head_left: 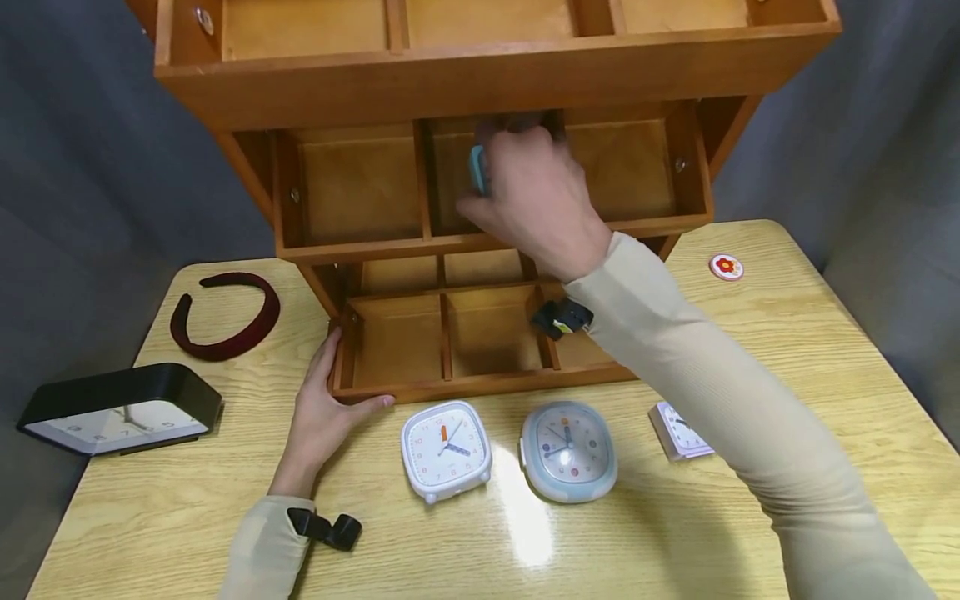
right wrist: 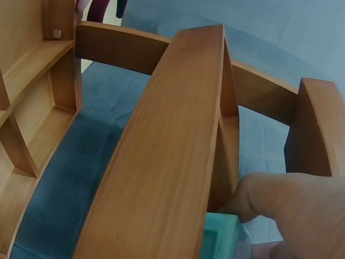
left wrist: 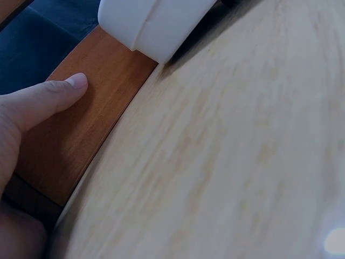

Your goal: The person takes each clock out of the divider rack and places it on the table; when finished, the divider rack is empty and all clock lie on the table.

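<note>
My right hand (head_left: 536,196) reaches into the middle compartment of the wooden organizer's middle tray (head_left: 360,242). It holds a small teal, square-cornered object (right wrist: 221,234) with a raised rim; the hand and tray wall hide much of it. At the left front corner of the bottom tray (head_left: 487,386) rests my left hand (head_left: 322,421). Its thumb (left wrist: 67,91) lies along the front board and its fingers extend along the side. Nearest that hand stands a white alarm clock (head_left: 447,450), close before the bottom tray.
A blue-white clock (head_left: 570,454) and a small lilac clock (head_left: 682,433) stand in front on the table. To the left are a black clock (head_left: 123,408) and a dark red headband (head_left: 243,337). A flower badge (head_left: 726,267) lies at right. The top tray (head_left: 495,79) overhangs the middle one.
</note>
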`<state>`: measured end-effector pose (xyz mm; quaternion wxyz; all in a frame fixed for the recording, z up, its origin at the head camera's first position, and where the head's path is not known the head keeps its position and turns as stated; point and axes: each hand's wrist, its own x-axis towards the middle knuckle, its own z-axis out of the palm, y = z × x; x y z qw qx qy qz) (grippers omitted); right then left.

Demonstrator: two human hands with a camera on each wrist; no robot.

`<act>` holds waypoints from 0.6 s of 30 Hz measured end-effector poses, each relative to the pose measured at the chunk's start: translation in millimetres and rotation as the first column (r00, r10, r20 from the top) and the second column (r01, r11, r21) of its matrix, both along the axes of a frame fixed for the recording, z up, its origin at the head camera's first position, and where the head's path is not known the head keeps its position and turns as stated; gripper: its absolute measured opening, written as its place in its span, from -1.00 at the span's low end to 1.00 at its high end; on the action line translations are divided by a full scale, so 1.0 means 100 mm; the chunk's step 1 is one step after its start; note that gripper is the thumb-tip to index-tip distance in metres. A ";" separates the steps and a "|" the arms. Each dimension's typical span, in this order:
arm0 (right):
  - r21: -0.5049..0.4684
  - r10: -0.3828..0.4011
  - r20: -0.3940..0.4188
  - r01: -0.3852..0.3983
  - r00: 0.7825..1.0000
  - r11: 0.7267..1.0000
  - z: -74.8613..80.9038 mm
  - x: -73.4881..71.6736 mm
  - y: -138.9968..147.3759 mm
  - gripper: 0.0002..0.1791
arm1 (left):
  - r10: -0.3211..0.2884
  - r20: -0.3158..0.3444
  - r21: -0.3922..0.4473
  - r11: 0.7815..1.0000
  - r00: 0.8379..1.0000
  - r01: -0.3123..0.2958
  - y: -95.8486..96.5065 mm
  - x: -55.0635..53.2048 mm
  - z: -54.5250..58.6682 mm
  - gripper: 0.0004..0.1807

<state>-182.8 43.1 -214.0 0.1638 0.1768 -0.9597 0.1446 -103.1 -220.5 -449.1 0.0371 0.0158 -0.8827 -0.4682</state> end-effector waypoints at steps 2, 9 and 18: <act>-0.002 0.010 -0.026 -0.010 1.000 1.000 0.01 0.02 0.02 -0.78 | -0.002 0.003 -0.002 1.000 1.000 0.002 0.00 0.00 0.00 0.32; 0.023 0.024 -0.076 -0.022 0.997 0.999 0.05 0.09 0.04 -0.77 | -0.007 0.008 -0.002 1.000 1.000 0.007 0.00 -0.01 0.00 0.32; 0.017 0.036 -0.040 -0.035 0.999 0.999 0.10 0.19 0.10 -0.64 | -0.009 0.001 0.001 1.000 1.000 0.009 0.00 -0.01 -0.02 0.32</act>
